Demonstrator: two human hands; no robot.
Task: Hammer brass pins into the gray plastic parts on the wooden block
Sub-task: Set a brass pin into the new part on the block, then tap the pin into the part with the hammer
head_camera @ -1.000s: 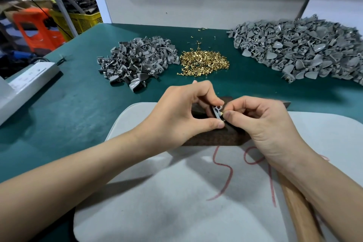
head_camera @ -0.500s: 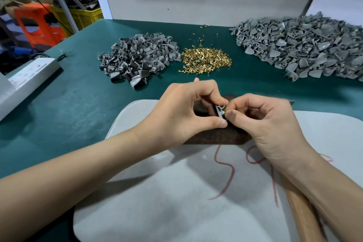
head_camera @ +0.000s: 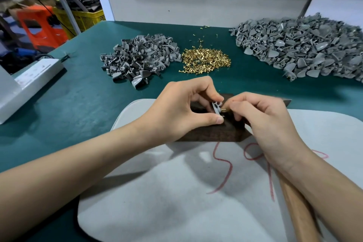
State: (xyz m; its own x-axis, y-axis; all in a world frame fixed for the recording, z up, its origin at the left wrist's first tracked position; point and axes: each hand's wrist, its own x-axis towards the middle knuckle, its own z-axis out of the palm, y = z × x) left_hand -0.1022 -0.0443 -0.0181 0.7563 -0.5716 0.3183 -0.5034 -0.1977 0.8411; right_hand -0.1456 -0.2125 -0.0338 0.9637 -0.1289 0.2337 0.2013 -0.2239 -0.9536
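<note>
Left hand [head_camera: 182, 112] pinches our gray part [head_camera: 217, 107] steady — right hand [head_camera: 265, 124] pinches a brass pin [head_camera: 224, 109] at 3 o'clock, likely for seating.

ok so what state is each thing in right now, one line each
dark wooden block, flat on the pale felt pad
small gray plastic part, held over the block, pinched by the left hand
brass pin, pinched by the right hand, at the part's side, not hammered in
wooden hammer handle, lying idle under the right forearm
heap of loose brass pins, untouched on the green table
</note>
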